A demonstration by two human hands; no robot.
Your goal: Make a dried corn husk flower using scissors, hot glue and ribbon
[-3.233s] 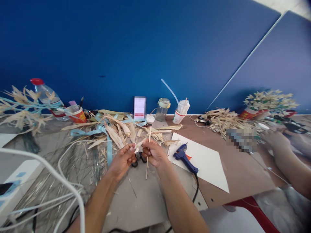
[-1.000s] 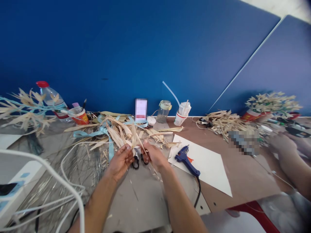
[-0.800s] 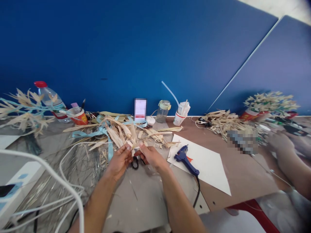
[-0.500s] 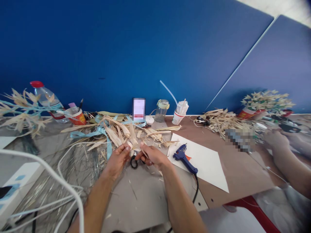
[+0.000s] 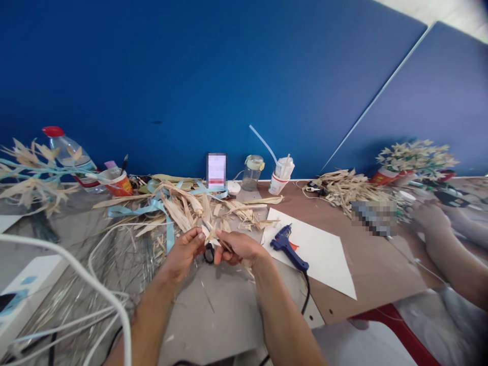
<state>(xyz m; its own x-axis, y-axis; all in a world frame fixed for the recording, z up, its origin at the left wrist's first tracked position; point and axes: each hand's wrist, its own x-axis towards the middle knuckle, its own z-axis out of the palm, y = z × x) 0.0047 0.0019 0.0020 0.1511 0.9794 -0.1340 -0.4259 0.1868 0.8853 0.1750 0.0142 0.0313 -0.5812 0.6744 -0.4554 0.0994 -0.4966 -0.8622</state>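
My left hand (image 5: 187,249) is closed in a pinch on a small pale piece of dried corn husk (image 5: 209,233). Facing it, my right hand (image 5: 238,248) pinches the other side of the same husk, thumb and forefinger together; its lower fingers are curled. Just beneath the husk, between my hands, shows a black loop (image 5: 209,253) that looks like a scissors handle. Whether it lies on the table or rests in my fingers I cannot tell. Beyond my fingertips spreads a heap of dry husks (image 5: 183,203) with light-blue ribbon (image 5: 156,205) among it.
Right of my hands, a blue hot glue gun (image 5: 288,246) lies on white paper (image 5: 331,264). A phone (image 5: 217,170), a jar (image 5: 252,175) and a paper cup (image 5: 279,184) stand along the blue partition. White cables (image 5: 114,284) loop at left. Another person's hand (image 5: 430,218) is at far right.
My right hand has moved slightly left, towards my left hand, and its fingertips now meet the pale husk. The black loop looks narrower and turned. My view has shifted slightly.
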